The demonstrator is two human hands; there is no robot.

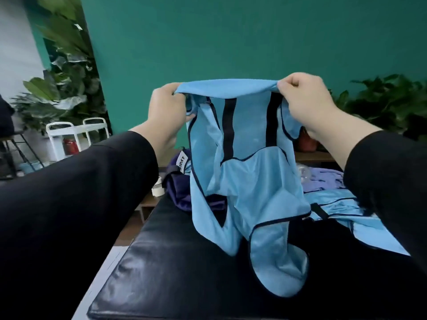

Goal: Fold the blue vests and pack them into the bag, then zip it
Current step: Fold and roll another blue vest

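Both hands were raised at about the same height over the black padded table [184, 262], each pinching one end of the top edge of a light blue vest [249, 181]. On the left, the left hand [167, 107] had its fingers curled round a bunched corner of the cloth; across to the right, the right hand [305, 100] gripped the other corner between thumb and bent fingers. The held edge ran level from hand to hand, and the vest hung straight down from it, so its long axis was upright, with the lower end crumpled and resting on the table in front of the person. Neither hand looked nearer to it than the other. To fold it, I judged the vest would need to be lowered flat onto the table between the hands and the body. Behind the hanging cloth on the left lay a dark purple bag [178, 181], mostly hidden, so its opening and zip could not be made out. Further right, a second blue vest [335, 204] lay spread on the table, partly covered by the right sleeve [388, 181], with some pale purple cloth [323, 180] beyond it that was too blurred to identify
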